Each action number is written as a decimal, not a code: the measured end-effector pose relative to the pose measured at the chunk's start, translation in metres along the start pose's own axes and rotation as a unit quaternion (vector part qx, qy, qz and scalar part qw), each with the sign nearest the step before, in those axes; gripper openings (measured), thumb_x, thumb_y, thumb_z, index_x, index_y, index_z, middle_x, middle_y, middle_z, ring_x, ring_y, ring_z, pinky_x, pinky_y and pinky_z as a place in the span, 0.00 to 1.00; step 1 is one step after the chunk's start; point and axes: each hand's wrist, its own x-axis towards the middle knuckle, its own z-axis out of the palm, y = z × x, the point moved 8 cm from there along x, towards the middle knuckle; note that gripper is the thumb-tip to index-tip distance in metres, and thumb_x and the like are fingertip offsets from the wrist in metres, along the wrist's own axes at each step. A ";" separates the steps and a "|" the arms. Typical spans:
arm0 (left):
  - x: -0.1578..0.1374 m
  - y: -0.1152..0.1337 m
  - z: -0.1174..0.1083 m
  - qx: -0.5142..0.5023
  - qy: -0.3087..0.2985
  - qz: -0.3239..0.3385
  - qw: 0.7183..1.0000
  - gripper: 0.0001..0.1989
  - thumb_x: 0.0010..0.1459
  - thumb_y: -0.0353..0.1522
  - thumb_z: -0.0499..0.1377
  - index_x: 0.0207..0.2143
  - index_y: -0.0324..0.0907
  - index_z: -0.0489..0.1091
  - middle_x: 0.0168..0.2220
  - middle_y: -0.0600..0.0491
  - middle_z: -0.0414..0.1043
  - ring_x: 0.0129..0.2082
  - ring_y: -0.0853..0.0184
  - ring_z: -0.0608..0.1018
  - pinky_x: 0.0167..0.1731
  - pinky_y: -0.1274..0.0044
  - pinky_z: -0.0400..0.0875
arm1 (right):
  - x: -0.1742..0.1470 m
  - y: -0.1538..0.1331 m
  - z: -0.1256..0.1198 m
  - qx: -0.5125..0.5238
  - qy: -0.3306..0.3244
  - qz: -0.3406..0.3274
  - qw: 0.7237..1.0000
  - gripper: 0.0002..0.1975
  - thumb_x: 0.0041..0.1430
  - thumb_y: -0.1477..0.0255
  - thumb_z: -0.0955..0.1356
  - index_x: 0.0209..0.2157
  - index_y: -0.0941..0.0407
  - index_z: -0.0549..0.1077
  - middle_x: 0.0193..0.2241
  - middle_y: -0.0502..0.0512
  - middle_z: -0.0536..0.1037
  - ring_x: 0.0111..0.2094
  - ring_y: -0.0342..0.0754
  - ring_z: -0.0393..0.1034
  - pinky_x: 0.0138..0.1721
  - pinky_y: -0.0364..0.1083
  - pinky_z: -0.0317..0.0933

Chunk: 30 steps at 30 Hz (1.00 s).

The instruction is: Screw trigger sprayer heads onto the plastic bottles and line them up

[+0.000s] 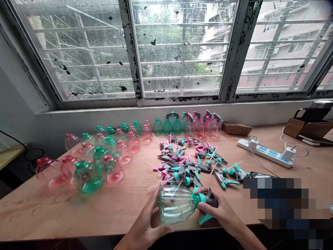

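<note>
A clear green spray bottle [177,205] lies on its side in the air near the table's front edge, its base to the left. My left hand [149,217] is wrapped round the base end. On the right, my right hand [220,210] has its fingers closed round the teal collar and dark spray head [211,199]. The spray head sits on the bottle's neck, and a thin tube runs inside the bottle. Just behind the hands is a pile of loose spray heads [184,170] in pink, teal and dark grey.
Open green and pink bottles [114,170] stand in rows at the left. Several bottles with spray heads [203,128] stand by the wall. A power strip [265,152], a cardboard piece [236,128] and a brown case [308,126] are at the right. A blurred patch covers the lower right.
</note>
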 end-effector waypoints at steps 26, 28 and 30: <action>-0.001 -0.010 -0.003 0.002 0.014 0.008 1.000 0.57 0.59 0.40 0.71 0.75 0.59 0.33 0.78 0.47 0.42 0.74 0.45 0.57 0.70 0.57 0.59 | -0.001 -0.004 0.000 -0.017 0.013 -0.014 1.000 0.23 0.54 0.57 0.80 0.44 0.57 0.77 0.23 0.49 0.80 0.25 0.50 0.76 0.30 0.48 0.69; -0.001 -0.006 -0.003 0.017 0.010 0.008 1.000 0.53 0.60 0.40 0.70 0.75 0.57 0.38 0.78 0.47 0.43 0.75 0.45 0.53 0.72 0.56 0.53 | -0.001 -0.003 0.000 -0.017 0.012 -0.012 1.000 0.23 0.54 0.57 0.80 0.44 0.57 0.77 0.23 0.49 0.80 0.25 0.49 0.76 0.30 0.47 0.69; 0.000 -0.002 -0.003 0.050 0.011 0.020 0.999 0.49 0.63 0.38 0.67 0.75 0.57 0.40 0.78 0.49 0.42 0.76 0.47 0.52 0.73 0.56 0.48 | -0.001 -0.003 0.000 -0.011 0.011 -0.009 1.000 0.24 0.54 0.56 0.80 0.44 0.57 0.77 0.22 0.50 0.81 0.25 0.49 0.76 0.29 0.46 0.68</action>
